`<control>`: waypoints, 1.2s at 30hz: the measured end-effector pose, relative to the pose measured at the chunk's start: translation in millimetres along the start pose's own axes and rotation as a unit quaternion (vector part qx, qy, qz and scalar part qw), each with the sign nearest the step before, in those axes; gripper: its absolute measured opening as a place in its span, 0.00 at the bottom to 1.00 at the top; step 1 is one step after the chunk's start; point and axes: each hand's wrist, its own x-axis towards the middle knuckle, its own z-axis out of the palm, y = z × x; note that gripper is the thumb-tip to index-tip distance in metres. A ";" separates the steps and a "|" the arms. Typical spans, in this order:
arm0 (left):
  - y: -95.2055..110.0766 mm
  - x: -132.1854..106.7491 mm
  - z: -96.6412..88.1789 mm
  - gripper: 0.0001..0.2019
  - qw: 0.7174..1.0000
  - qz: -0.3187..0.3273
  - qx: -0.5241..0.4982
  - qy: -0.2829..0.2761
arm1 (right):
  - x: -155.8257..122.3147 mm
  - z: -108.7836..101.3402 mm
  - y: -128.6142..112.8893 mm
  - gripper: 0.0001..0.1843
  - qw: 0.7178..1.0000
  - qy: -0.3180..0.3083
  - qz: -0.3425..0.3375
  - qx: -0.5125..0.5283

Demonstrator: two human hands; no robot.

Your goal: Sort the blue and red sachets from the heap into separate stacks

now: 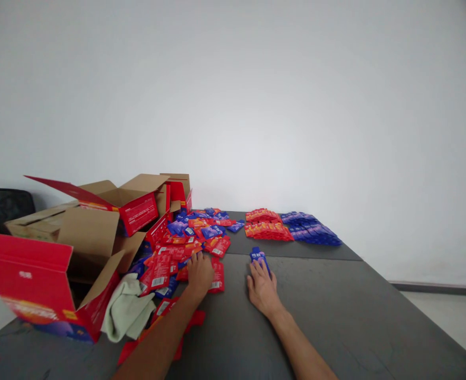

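Observation:
My left hand [200,272] reaches into a spread of loose red packets [163,266]. Its fingers are curled down among them and their tips are hidden; I cannot see which packet they grip. One red packet [217,276] lies just right of that hand. On the dark table, my right hand [263,289] has its fingers over a small blue packet [256,254], whose top end sticks out past the fingertips. Mixed blue and red packets [201,224] are heaped farther back on the left.
Overlapping rows of red-orange packets [268,230] and blue packets [314,230] lie at the table's back right. Open red cartons [30,279] with raised flaps crowd the left side. A pale green cloth [127,311] lies beside the nearest carton. A white wall [280,105] stands behind.

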 end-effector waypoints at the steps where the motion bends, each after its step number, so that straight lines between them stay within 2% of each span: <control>1: -4.3 -0.1 1.8 0.18 1.000 -0.008 0.006 -0.006 | -1.2 -0.6 -4.0 0.27 1.000 -0.001 -0.012 0.005; 7: -13.5 -4.7 6.9 0.19 1.000 -0.020 0.017 -0.014 | -5.7 -1.4 -16.1 0.27 0.998 -0.034 -0.051 0.034; 12: -3.8 -9.6 -2.0 0.21 1.000 -0.016 -0.003 -0.024 | -5.4 -1.2 -13.7 0.27 0.998 -0.034 -0.047 0.034; 17: 8.7 -10.3 -6.0 0.24 1.000 0.003 0.003 0.000 | -5.7 -1.5 -13.6 0.26 0.998 -0.026 -0.048 0.039; 22: 1.7 -5.1 3.0 0.22 1.000 -0.017 0.014 -0.011 | -6.6 -2.0 -13.4 0.26 0.998 -0.019 -0.046 0.048; 28: -2.6 -5.6 11.1 0.25 0.999 -0.034 0.004 0.001 | -7.5 -1.4 -12.1 0.26 0.998 -0.021 -0.046 0.048; 36: 2.4 -9.7 2.8 0.24 0.999 -0.032 -0.001 0.000 | -6.1 1.2 -11.5 0.25 0.998 -0.018 -0.038 0.050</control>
